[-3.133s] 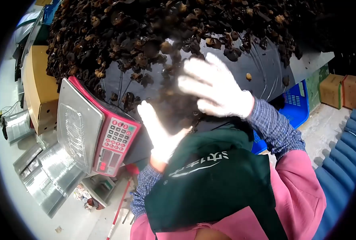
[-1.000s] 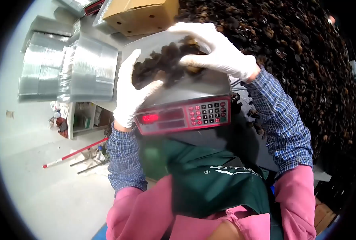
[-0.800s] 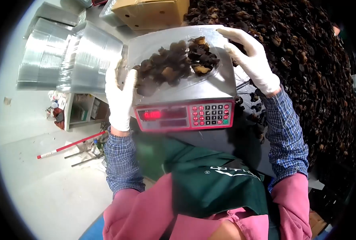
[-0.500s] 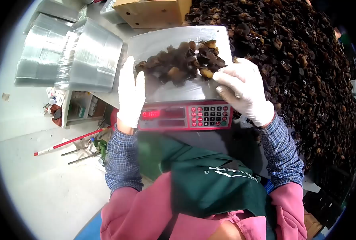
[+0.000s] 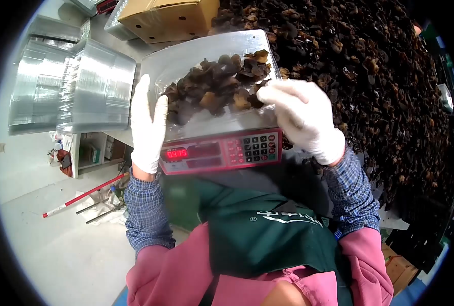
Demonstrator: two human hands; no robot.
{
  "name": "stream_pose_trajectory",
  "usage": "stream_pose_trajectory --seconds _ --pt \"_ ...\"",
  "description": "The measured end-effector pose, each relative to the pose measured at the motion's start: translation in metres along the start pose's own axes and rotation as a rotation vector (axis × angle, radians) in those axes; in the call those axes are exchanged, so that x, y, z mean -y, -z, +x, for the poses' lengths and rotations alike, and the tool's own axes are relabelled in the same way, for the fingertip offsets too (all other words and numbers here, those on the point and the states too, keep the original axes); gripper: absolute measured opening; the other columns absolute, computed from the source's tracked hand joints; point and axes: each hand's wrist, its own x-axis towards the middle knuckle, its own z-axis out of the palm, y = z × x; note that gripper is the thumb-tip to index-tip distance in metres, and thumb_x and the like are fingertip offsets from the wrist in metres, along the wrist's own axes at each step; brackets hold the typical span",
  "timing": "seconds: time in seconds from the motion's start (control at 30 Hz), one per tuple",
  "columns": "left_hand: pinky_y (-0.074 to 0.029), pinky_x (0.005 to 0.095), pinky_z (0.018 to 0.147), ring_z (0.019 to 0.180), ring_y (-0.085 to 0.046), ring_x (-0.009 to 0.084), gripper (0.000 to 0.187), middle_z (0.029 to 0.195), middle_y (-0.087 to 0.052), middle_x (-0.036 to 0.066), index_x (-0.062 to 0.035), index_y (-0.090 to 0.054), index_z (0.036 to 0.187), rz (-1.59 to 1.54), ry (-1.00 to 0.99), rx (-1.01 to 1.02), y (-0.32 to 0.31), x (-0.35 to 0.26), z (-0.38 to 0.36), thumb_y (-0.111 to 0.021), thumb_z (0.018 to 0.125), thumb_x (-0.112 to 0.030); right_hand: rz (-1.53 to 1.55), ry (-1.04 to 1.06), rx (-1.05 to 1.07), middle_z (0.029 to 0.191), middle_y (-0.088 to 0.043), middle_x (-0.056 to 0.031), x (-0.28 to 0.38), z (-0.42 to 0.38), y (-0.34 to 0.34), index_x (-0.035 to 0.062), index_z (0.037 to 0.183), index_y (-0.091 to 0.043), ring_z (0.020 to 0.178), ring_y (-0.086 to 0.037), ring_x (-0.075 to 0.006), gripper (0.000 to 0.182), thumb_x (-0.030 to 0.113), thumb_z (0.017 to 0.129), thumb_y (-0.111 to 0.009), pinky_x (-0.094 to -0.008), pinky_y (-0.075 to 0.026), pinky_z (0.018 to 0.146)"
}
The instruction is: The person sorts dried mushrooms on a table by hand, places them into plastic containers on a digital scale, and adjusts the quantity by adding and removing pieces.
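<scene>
A clear plastic tray point(image 5: 196, 121) heaped with dark brown wood-ear-like pieces point(image 5: 219, 81) rests on the metal plate of a scale point(image 5: 257, 36). The scale's red front panel point(image 5: 219, 150) has a lit red display and a keypad. My left hand point(image 5: 149, 125), in a white glove, is upright at the tray's left side, fingers extended, thumb apart, holding nothing. At the tray's right edge is my right hand point(image 5: 303, 115), also gloved, its fingers bent together beside the dark pieces; what is between the fingertips is hidden.
A large pile of the same dark pieces point(image 5: 359, 86) covers the right side. Stacks of clear plastic trays point(image 5: 97, 84) stand at the left. Behind the scale is a cardboard box point(image 5: 168, 20). A red-and-white pole point(image 5: 86, 195) lies low on the left.
The view has shifted, so the scale appears further left and tilted. The yellowish piece at my right fingertips no longer shows there. The display digits differ.
</scene>
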Motion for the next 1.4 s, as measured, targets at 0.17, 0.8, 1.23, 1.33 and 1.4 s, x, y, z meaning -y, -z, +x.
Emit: stream_pose_trajectory --seconds 0.17,0.8,1.23,1.33,1.4 --pt "-0.037 0.0418 0.118 0.139 -0.051 0.0327 0.056 0.151 -0.054 0.019 -0.0021 -0.049 0.151 -0.029 -0.034 -0.031 0.003 -0.031 0.01 -0.067 0.101 -0.018 -0.18 -0.185 -0.122 0.106 -0.069 -0.0053 -0.052 0.023 -0.018 0.0115 0.109 -0.074 0.091 -0.069 -0.0226 0.023 0.014 0.087 -0.079 -0.0349 -0.058 0.076" --pt "-0.031 0.0404 0.123 0.144 -0.048 0.0269 0.057 0.153 -0.054 0.015 -0.0033 -0.05 0.151 0.002 0.121 -0.143 0.03 -0.004 -0.019 -0.069 0.098 -0.01 0.981 -1.248 -0.19 0.099 -0.07 -0.0072 -0.004 -0.176 0.164 0.0032 0.131 -0.062 0.077 -0.07 -0.0128 0.048 0.037 0.098 -0.071 -0.0235 -0.053 0.052" --pt "-0.034 0.0407 0.12 0.14 -0.05 0.0284 0.061 0.153 -0.054 0.015 -0.0038 -0.05 0.152 0.086 0.167 -0.19 0.05 -0.017 -0.037 -0.071 0.095 -0.008 -0.47 -0.183 0.331 0.094 -0.064 -0.0091 -0.056 0.037 -0.018 0.0074 0.102 -0.072 0.082 -0.07 -0.0252 0.018 0.019 0.088 -0.073 -0.0356 -0.059 0.071" --pt "-0.034 0.0405 0.12 0.14 -0.05 0.0281 0.061 0.153 -0.054 0.015 -0.004 -0.05 0.152 0.084 0.163 -0.19 0.049 -0.009 -0.045 -0.071 0.095 -0.008 -0.499 -0.17 0.342 0.095 -0.062 -0.006 -0.059 0.043 -0.026 0.0084 0.097 -0.071 0.083 -0.069 -0.0241 0.015 0.018 0.086 -0.075 -0.0346 -0.058 0.073" --pt "-0.034 0.0405 0.12 0.14 -0.05 0.0277 0.061 0.153 -0.054 0.014 -0.0042 -0.05 0.152 0.073 0.148 -0.191 0.046 -0.005 -0.045 -0.071 0.095 -0.007 -0.413 -0.163 0.295 0.094 -0.062 -0.0058 -0.058 0.041 -0.019 0.008 0.093 -0.07 0.081 -0.068 -0.0245 0.012 0.016 0.085 -0.074 -0.0352 -0.057 0.071"
